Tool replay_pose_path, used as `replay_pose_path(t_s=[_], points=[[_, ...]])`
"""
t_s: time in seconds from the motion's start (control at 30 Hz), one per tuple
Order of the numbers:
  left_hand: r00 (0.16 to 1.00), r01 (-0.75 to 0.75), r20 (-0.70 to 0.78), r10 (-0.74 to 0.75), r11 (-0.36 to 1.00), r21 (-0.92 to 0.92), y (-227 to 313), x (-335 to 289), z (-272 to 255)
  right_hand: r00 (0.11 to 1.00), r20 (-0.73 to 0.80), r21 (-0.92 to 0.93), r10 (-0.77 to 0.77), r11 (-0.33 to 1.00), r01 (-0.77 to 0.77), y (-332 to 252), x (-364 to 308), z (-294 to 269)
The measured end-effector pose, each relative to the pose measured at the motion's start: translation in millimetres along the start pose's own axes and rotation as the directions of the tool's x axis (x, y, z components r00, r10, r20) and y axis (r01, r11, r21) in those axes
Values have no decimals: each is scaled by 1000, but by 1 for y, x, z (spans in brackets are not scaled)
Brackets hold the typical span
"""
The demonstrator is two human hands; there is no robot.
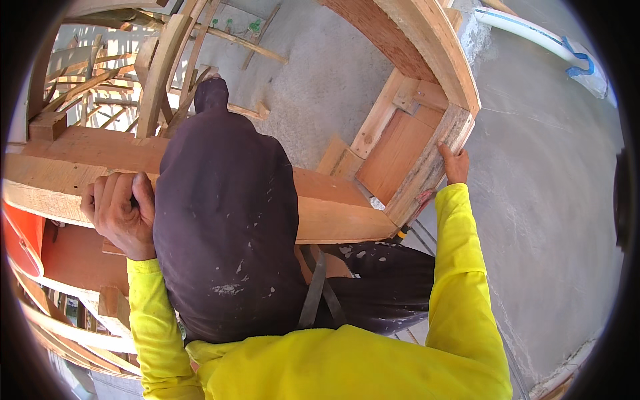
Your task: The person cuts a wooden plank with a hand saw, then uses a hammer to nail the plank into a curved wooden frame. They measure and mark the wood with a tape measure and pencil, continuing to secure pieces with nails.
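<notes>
My left hand (123, 212) has its fingers curled over a thick wooden beam (340, 220) at the left, the thumb lying beside them. The beam crosses from left to right beneath my dark, paint-spotted trouser legs. At the right, my right hand (455, 164) grips the outer edge of an upright weathered plank (427, 163), its fingertips hooked over the edge. This plank closes the end of a wooden frame and meets the beam at its lower corner. From the plank's top, a curved wooden rim (447, 50) bends up and away.
A grey concrete surface (547, 180) fills the right side, with a white pipe (523, 28) above. Loose timber (100, 87) and upright posts (162, 73) stand at the far left. An orange sheet-like thing (23, 237) is below the beam. A dark strap (315, 293) hangs by my lap.
</notes>
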State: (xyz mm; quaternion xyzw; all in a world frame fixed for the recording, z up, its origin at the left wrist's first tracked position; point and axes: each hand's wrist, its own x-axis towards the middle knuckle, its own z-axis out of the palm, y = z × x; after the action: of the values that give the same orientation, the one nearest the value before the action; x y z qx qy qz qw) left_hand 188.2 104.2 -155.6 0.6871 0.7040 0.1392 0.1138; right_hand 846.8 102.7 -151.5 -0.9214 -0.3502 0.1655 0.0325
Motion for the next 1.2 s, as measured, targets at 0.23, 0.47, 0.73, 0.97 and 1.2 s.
replay_pose_path(t_s=[0.23, 0.47, 0.73, 0.97, 1.2], points=[[994, -28, -104, 28, 1000, 6, 3, 4, 6, 1000, -10, -81, 15, 997, -16, -31, -4, -2], [982, -61, -179, 63, 998, 13, 1, 1, 10, 943, -30, -232, -331, 920, 316, -2, -28, -9], [988, -40, -150, 43, 999, 28, -2, -2, 6, 792, -229, -58, -566, 820, 570, -80, -134, -47], [970, 54, -126, -208, 690, -722, -15, -11, -9, 845, -300, 56, -442, 877, 478, -54, -169, -64], [939, -20, -248, -238, 682, -731, -27, -108, -81, 837, -344, 7, -426, 890, 456, -40, -164, -58]])
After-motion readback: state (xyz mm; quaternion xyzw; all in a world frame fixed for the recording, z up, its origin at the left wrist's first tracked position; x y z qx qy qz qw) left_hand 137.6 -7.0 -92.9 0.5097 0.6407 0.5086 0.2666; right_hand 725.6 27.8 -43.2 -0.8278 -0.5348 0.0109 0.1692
